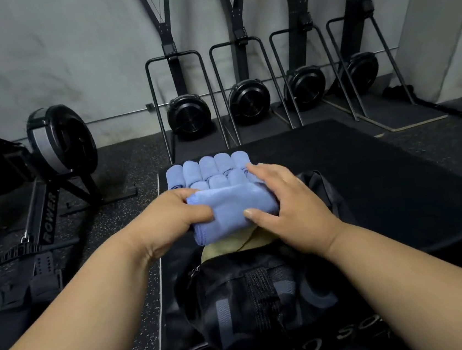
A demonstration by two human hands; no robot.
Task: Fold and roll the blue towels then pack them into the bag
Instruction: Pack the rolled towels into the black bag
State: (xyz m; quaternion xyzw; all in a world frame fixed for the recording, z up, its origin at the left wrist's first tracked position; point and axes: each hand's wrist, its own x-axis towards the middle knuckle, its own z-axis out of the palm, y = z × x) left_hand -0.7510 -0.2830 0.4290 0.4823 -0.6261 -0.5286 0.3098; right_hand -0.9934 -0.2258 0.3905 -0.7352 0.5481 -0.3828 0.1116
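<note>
A folded, partly rolled blue towel [229, 212] hangs just above the open mouth of a black bag [255, 295], whose tan lining [232, 245] shows below it. My left hand [169, 223] grips the towel's left end, thumb on top. At the right end my right hand [288, 208] holds the towel, its fingers wrapped over the top and its thumb pressed on the front. Behind them several rolled blue towels [209, 170] lie side by side in two rows on the black box.
The bag sits on a black plyo box [382, 175] on a speckled rubber floor [125, 164]. A rowing machine [46, 178] stands at the left. Several ski machines [188, 116] line the grey wall at the back.
</note>
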